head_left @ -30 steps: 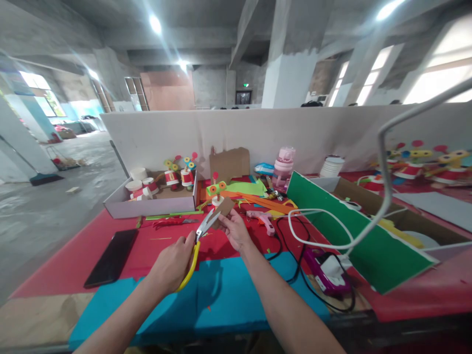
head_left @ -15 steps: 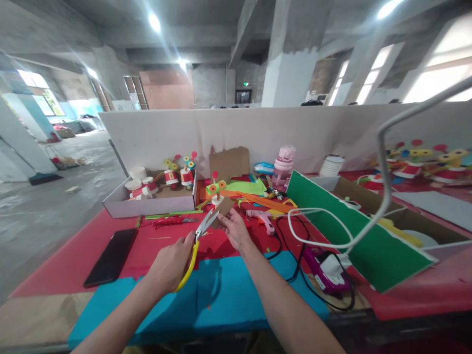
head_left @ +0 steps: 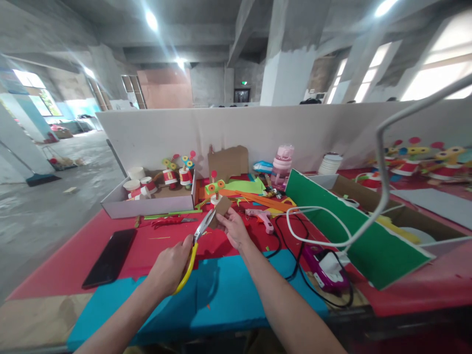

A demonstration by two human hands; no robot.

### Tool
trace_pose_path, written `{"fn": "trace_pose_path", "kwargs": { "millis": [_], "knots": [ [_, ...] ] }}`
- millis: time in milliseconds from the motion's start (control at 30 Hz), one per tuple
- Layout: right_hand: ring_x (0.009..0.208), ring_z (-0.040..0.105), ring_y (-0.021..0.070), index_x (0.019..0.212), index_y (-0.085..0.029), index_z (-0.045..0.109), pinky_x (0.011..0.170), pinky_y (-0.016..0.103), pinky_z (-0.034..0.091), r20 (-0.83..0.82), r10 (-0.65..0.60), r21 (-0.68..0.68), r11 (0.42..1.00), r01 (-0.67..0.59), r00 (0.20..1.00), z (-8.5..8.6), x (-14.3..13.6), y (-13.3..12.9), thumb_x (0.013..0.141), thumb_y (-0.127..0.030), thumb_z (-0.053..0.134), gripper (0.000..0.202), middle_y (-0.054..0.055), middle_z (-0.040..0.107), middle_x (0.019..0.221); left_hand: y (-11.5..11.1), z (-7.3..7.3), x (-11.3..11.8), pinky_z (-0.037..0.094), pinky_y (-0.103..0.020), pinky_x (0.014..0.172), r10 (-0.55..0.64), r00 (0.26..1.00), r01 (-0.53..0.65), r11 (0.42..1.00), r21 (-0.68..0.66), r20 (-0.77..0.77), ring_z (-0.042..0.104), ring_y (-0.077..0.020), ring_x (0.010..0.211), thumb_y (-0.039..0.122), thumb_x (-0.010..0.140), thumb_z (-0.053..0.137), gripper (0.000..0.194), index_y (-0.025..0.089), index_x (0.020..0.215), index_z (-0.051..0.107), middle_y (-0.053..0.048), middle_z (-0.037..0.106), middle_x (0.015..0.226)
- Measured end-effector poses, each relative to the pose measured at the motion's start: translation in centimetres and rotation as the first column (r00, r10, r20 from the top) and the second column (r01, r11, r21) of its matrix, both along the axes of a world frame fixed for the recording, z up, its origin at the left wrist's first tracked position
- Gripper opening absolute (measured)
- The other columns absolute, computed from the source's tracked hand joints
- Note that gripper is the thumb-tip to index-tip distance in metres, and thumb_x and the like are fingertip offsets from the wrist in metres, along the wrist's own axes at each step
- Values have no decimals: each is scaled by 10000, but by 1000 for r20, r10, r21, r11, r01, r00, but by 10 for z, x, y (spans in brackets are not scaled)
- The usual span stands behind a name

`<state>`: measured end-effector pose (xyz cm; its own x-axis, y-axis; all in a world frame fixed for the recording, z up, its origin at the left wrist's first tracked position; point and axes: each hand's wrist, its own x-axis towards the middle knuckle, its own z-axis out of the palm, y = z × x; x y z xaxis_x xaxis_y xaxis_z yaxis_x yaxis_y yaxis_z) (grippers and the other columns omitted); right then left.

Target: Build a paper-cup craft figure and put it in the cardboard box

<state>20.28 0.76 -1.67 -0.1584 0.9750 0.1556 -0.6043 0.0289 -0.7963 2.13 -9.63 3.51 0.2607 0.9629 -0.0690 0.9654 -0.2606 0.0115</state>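
Observation:
My left hand is closed around the yellow handles of a pair of scissors. The metal blades point up and away, with their tips at the left edge of a small piece of brown cardboard. My right hand pinches that cardboard between thumb and fingers, above the red table cover. Just behind it stands a small paper-cup figure with a green head, orange eyes and a red ball on top; the cardboard partly hides its base. A pink glue gun lies to the right of my right hand.
At the left are a black phone, a red-handled tool and a white box of cups and figures. On the right, a green panel, a purple power strip and loose cables. Blue sheet in front.
The scissor blades have come closer together at the cardboard's edge. Both hands stay nearly in place, and the whole view has shifted slightly.

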Motion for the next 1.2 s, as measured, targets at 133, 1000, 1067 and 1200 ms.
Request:
{"fn": "trace_pose_path", "kwargs": {
  "millis": [133, 1000, 1067, 1200],
  "knots": [
    [793, 674, 175, 1008, -223, 640, 696, 322, 579, 9, -2, 5, 1000, 2, 1000, -2, 0, 1, 616, -332, 823, 446, 10, 720, 941, 1, -6, 0, 428, -278, 595, 7, 1000, -6, 1000, -17, 16, 681, -265, 775, 224, 930, 352, 264, 175, 1189, 345, -94, 653, 836],
    [748, 685, 193, 955, -195, 622, 666, 350, 588, 95, 64, -5, 998, -64, 993, -9, -9, -3, 585, -342, 841, 455, 8, 721, 853, 3, 3, 10, 488, -351, 704, 19, 988, -21, 1000, -10, -150, 677, -279, 868, 146, 918, 322, 303, 149, 1219, 345, -146, 677, 952],
    [754, 685, 193, 942, -196, 621, 675, 352, 586, 96, 68, -6, 998, -67, 993, -9, -8, -3, 588, -343, 839, 441, 8, 722, 858, 2, 1, 11, 487, -333, 699, 25, 991, -29, 999, -26, -134, 679, -269, 870, 170, 924, 334, 305, 155, 1229, 329, -142, 677, 957],
    [726, 683, 185, 940, -191, 622, 640, 328, 579, 103, 73, 0, 997, -74, 992, -10, -8, -2, 597, -338, 834, 429, 10, 721, 852, 2, -6, 9, 480, -320, 660, 28, 994, -30, 999, -20, -104, 686, -271, 820, 167, 916, 338, 326, 156, 1240, 306, -118, 678, 892]
  ]
}}
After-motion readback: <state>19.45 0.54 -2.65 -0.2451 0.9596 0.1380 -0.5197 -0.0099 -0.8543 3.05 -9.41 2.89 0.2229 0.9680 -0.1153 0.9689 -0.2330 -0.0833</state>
